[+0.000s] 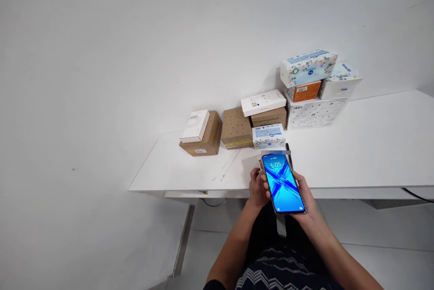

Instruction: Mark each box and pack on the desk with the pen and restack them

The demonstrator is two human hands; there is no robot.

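Note:
A smartphone [283, 186] with a lit blue lock screen showing 5:05 rests in my right hand [308, 197], whose fingers wrap round it from behind and show at its left edge. My left hand [258, 189] is beside the phone at the table's front edge. Its fingers are curled, and the phone partly covers them, so what they hold is unclear. Behind the phone's top lies a flat thing [259, 161], mostly hidden. A black pen-like stick [288, 154] lies to the right of it.
On the white table [359, 154], along the wall, stand brown cardboard boxes [236, 129] and white flat boxes [263, 102]. Tissue packs [308, 68] and an orange box [307, 92] sit on a white carton [317, 114]. A small tissue pack [269, 136] stands in front. A black cable [416, 195] hangs at right.

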